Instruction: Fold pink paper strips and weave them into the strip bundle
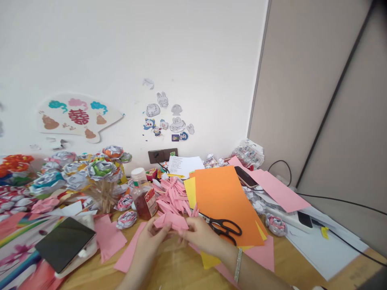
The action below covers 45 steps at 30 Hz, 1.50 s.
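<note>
My left hand point(150, 240) and my right hand point(202, 235) both pinch a folded pink paper piece point(171, 221) just above the wooden table point(178, 270), with the fingers closed on its edges. Behind it lies a heap of folded pink paper strips point(171, 195). Black-handled scissors point(223, 228) rest on an orange sheet point(225, 202) right beside my right hand. A flat pink sheet point(129, 251) lies under my left wrist. My right wrist wears a silver bracelet point(238, 264).
A bottle of red liquid point(144, 199) stands left of the heap. Paper flowers on sticks point(99, 173) fill the left. A dark tablet point(64, 242) lies at front left. A phone point(246, 177), white papers point(319, 245), a power strip and cables are on the right.
</note>
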### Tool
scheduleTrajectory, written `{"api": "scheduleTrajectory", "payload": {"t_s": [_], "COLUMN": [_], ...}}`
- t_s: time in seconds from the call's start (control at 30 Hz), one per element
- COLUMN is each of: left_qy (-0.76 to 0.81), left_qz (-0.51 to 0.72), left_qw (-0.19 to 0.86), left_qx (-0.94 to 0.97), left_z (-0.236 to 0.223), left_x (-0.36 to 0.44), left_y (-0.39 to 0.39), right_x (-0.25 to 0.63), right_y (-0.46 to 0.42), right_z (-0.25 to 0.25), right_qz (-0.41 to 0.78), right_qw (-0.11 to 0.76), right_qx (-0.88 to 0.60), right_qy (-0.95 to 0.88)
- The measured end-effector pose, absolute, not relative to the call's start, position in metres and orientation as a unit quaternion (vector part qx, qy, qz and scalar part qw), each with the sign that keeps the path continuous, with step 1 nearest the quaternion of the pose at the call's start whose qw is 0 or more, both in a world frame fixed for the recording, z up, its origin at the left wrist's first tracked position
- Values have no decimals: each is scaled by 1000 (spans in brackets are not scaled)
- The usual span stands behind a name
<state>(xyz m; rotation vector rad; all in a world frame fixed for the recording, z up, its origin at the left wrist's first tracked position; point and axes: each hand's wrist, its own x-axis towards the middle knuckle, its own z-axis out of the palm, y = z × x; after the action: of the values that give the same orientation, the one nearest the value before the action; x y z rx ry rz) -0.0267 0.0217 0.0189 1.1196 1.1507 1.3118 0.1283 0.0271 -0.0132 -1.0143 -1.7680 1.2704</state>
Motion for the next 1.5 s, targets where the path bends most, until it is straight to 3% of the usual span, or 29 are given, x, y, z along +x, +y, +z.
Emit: {"api": "scheduleTrajectory", "payload": {"t_s": [0.17, 0.4, 0.6, 0.73, 0.93, 1.2, 1.5], "left_qy": [502, 459, 476, 459, 447, 423, 440], "left_qz": [494, 438, 415, 394, 408, 445, 455], "left_qw": [498, 579, 534, 557, 562, 591, 581], "left_qx": [506, 512, 563, 569, 564, 523, 511], "left_z": [23, 20, 26, 28, 26, 26, 26], "left_x": [-27, -29, -30, -29, -31, -33, -34], "left_y": [21, 23, 17, 16, 21, 18, 20], "right_x": [139, 147, 150, 151, 150, 147, 146], "right_y": [38, 43, 39, 37, 36, 34, 35], "right_z": [-8, -8, 5, 8, 8, 10, 2], "right_qz": [458, 464, 438, 508, 600, 651, 592], "right_qw": [385, 412, 442, 423, 399, 444, 458], "right_qx": [-389, -357, -340, -308, -287, -256, -283], "right_qy": [-700, -698, -705, -685, -631, -560, -600]}}
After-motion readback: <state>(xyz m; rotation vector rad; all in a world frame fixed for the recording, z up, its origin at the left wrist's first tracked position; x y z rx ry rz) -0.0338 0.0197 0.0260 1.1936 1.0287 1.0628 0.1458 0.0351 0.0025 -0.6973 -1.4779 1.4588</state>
